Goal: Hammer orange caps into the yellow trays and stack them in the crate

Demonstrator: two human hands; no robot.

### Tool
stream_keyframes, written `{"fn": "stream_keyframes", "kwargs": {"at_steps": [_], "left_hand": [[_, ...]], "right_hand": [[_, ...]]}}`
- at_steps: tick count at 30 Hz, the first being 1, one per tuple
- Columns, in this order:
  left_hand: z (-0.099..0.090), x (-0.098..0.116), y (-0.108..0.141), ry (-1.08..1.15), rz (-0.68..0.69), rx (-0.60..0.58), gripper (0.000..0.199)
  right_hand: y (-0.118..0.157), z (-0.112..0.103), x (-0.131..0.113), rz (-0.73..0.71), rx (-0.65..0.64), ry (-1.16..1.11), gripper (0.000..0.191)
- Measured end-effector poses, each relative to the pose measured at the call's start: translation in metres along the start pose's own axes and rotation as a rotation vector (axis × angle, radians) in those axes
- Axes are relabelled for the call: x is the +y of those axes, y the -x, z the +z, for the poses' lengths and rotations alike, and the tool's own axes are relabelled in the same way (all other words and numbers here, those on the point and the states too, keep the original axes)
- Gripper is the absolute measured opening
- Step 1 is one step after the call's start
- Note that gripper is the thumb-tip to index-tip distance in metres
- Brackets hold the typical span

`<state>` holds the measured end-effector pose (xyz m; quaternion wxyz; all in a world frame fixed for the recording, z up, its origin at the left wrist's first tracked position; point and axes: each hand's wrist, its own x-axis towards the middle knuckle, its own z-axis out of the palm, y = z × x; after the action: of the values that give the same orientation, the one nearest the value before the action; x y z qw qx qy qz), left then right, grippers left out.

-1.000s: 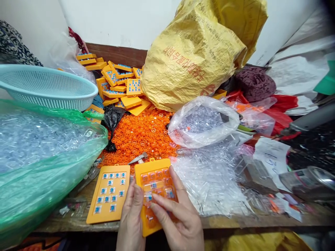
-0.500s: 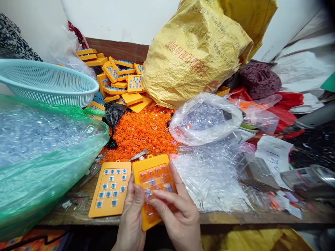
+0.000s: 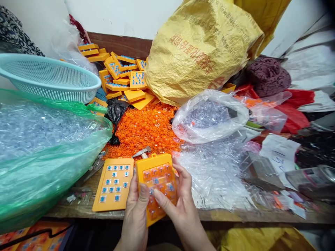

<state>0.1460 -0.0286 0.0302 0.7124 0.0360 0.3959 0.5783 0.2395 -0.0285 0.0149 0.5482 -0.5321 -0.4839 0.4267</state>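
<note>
Both of my hands hold a yellow plastic keypad panel (image 3: 154,161) at the bench's front edge, tilted up towards me. Orange and clear caps cover its rows, and a few blue switches show through. My left hand (image 3: 138,205) grips the left edge, its thumb on the front. My right hand (image 3: 181,198) wraps the right edge, and its thumb presses on the caps near the middle. Just left lies a second keypad panel (image 3: 113,186) with bare blue switches. Behind the held one, a small metal-headed tool (image 3: 142,152) is partly hidden. Loose orange caps (image 3: 146,129) are heaped beyond.
A green bag (image 3: 78,143) of clear caps fills the left, below a light-blue basket (image 3: 65,78). More yellow panels (image 3: 137,80) are piled behind. A big yellow sack (image 3: 193,55), a white bag (image 3: 180,118) of clear parts and thin clear strips (image 3: 214,177) stand right.
My right fingers have moved from a pinch over the panel's front to around its right edge, with the thumb now on the caps. The view has shifted slightly.
</note>
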Motion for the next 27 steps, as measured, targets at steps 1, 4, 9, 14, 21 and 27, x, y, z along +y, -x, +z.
{"fn": "stream_keyframes", "kwargs": {"at_steps": [1,4,9,14,21,27], "left_hand": [[0.000,-0.001,0.000,-0.028,0.012,0.015,0.071],[-0.001,-0.005,-0.001,-0.123,0.077,0.067,0.064],[-0.001,-0.003,-0.004,-0.192,0.119,0.107,0.062],[0.004,0.007,-0.004,-0.144,0.057,0.023,0.069],[-0.037,0.079,0.003,-0.261,0.207,0.145,0.081],[-0.090,0.113,-0.001,-0.309,0.134,0.270,0.090]], "right_hand": [[-0.002,-0.002,0.001,0.057,-0.047,-0.057,0.066],[-0.005,-0.003,0.004,0.155,-0.094,-0.134,0.077],[-0.006,0.003,0.009,0.120,-0.064,-0.016,0.077],[-0.010,0.006,-0.006,0.233,-0.100,-0.265,0.081],[0.007,0.005,0.004,0.361,-0.037,-0.493,0.054],[0.034,0.059,0.054,0.354,-0.033,-0.471,0.060]]}}
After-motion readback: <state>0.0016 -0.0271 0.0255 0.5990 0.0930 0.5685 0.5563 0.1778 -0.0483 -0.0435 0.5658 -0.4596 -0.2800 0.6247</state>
